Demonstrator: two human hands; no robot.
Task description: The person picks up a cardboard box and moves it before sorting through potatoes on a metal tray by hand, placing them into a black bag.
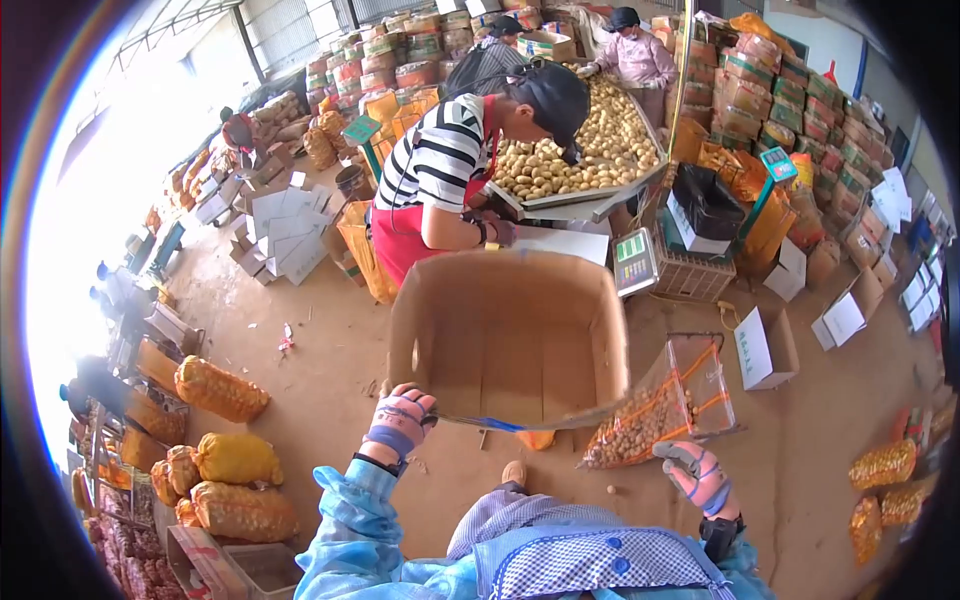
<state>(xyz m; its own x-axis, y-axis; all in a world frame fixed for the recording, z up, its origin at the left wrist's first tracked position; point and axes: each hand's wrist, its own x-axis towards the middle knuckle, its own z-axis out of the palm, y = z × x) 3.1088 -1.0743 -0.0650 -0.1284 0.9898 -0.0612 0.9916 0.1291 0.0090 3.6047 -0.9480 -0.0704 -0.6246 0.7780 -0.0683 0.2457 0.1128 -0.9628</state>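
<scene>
Characters on the white-faced carton (755, 348) at right are too small to read. Directly before the person, the cardboard box (505, 335) gapes upward, plain brown inside. The left hand (402, 420) pinches its near-left rim; the right hand (697, 478), fingers spread, hangs apart, near a mesh bag (630, 430).

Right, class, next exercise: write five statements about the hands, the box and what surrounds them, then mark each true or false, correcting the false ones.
1. The left hand grips the near rim of the cardboard box. True.
2. The right hand also grips the box. False: it is apart from it.
3. The box is filled to the top. False: its visible inside is empty.
4. A heap of pale, round produce lies beyond the box. True.
5. The person in the striped top is bareheaded. False: they wear a dark cap.
</scene>
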